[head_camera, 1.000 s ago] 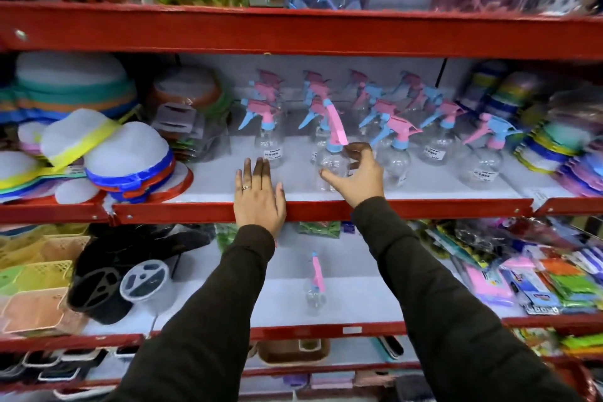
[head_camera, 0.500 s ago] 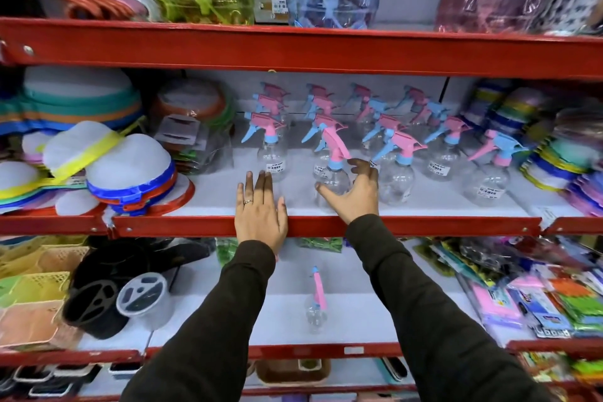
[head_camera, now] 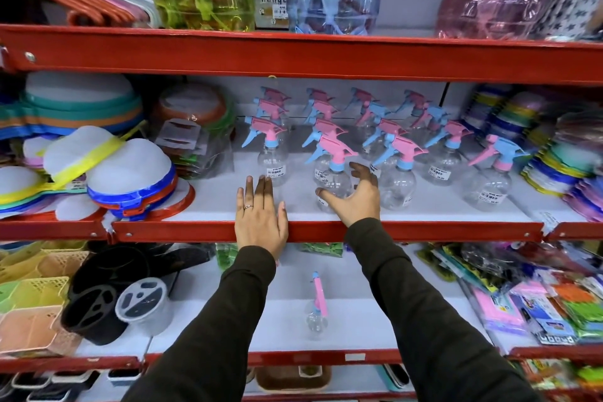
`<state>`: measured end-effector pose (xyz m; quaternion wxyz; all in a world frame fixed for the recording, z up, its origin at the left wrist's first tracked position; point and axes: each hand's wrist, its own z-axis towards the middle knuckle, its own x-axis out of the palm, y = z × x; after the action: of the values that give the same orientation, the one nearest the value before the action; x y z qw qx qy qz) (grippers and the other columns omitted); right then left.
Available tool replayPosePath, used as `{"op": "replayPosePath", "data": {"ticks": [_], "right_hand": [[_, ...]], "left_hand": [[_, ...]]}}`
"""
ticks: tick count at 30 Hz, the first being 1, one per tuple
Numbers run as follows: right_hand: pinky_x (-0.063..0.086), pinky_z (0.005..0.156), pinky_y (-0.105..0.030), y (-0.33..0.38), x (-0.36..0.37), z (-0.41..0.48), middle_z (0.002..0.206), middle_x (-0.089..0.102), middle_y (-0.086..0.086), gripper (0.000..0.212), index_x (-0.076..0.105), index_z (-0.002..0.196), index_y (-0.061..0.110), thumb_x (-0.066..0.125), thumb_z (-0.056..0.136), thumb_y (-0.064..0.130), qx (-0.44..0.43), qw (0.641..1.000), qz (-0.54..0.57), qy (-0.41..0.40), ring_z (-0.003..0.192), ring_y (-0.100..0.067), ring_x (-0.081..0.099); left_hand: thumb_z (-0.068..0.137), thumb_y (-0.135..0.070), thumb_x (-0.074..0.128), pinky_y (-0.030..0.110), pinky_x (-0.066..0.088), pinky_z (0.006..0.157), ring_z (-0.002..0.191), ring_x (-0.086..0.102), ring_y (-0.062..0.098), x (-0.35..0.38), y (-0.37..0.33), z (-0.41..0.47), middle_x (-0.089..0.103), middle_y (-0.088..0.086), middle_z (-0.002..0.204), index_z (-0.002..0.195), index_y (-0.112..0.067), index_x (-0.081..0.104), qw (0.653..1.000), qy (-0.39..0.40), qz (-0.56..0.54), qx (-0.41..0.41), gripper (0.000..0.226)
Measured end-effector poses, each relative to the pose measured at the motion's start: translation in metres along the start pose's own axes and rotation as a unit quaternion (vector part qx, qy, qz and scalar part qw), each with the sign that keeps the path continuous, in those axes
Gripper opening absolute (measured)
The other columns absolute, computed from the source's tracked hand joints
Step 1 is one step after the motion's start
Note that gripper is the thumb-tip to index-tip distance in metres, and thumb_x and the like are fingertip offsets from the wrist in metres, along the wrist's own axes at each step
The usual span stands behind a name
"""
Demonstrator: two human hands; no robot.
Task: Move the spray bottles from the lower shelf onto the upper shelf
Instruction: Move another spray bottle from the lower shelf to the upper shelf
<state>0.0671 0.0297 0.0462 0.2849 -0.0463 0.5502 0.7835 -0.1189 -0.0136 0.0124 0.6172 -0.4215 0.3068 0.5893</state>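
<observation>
Several clear spray bottles with pink and blue trigger heads stand in rows on the upper shelf [head_camera: 430,217]. The front one [head_camera: 332,178] stands upright near the shelf's edge. My right hand [head_camera: 355,197] cups it loosely from the front, fingers spread, thumb at its left side. My left hand [head_camera: 261,215] lies flat, palm down, on the red front rim to the left of that bottle. One more spray bottle [head_camera: 316,313] with a pink head stands alone on the white lower shelf [head_camera: 261,320], between my forearms.
Stacked white covers with coloured rims [head_camera: 127,179] fill the upper shelf's left end, coloured stacks [head_camera: 561,160] its right. On the lower shelf are black and clear round holders [head_camera: 107,300], pastel baskets [head_camera: 29,303] and packets [head_camera: 538,297]. A red shelf beam [head_camera: 293,52] runs overhead.
My right hand brought the front bottle down from a tilt to upright on the upper shelf, then slid from its neck to its body and spread its fingers. My left hand stayed put.
</observation>
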Motion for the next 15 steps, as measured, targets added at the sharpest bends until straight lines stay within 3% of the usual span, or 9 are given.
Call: {"op": "replayPosePath", "data": {"ticks": [5, 9, 13, 15], "right_hand": [[0.049, 0.085, -0.025, -0.005, 0.005, -0.002, 0.118, 0.058, -0.003, 0.069, 0.056, 0.117, 0.023, 0.09, 0.061, 0.043, 0.017, 1.0, -0.008, -0.007, 0.106, -0.021, 0.058], [0.051, 0.088, -0.026, -0.006, 0.006, -0.002, 0.121, 0.059, -0.003, 0.069, 0.057, 0.121, 0.023, 0.089, 0.063, 0.042, 0.013, 1.0, -0.006, -0.008, 0.108, -0.021, 0.059], [0.051, 0.1, -0.036, -0.004, 0.001, -0.007, 0.13, 0.055, -0.002, 0.088, 0.051, 0.132, 0.023, 0.09, 0.058, 0.05, 0.026, 1.0, 0.006, -0.003, 0.117, -0.022, 0.056], [0.05, 0.096, -0.031, -0.001, -0.003, -0.014, 0.127, 0.052, 0.0, 0.089, 0.05, 0.13, 0.025, 0.089, 0.056, 0.054, 0.011, 0.999, 0.013, -0.032, 0.111, -0.018, 0.055]], "left_hand": [[0.103, -0.039, 0.021, 0.043, -0.001, 0.127, 0.157, 0.004, 0.028, 0.0, 0.0, -0.001, 0.02, 0.011, 0.167, 0.158, -0.005, 0.018, 1.0, 0.01, 0.007, -0.002, 0.065], [0.102, -0.039, 0.018, 0.043, -0.001, 0.127, 0.156, 0.004, 0.028, 0.0, 0.0, -0.001, 0.02, 0.012, 0.167, 0.158, -0.005, 0.018, 1.0, 0.011, 0.005, -0.001, 0.065], [0.099, -0.041, 0.013, 0.044, 0.002, 0.127, 0.156, 0.006, 0.029, -0.001, 0.001, -0.003, 0.02, 0.012, 0.166, 0.158, -0.005, 0.018, 1.0, 0.012, -0.006, -0.004, 0.069], [0.099, -0.041, 0.013, 0.044, 0.002, 0.127, 0.156, 0.006, 0.029, -0.002, 0.0, -0.003, 0.02, 0.012, 0.166, 0.158, -0.005, 0.018, 1.0, 0.013, -0.008, -0.005, 0.07]]}}
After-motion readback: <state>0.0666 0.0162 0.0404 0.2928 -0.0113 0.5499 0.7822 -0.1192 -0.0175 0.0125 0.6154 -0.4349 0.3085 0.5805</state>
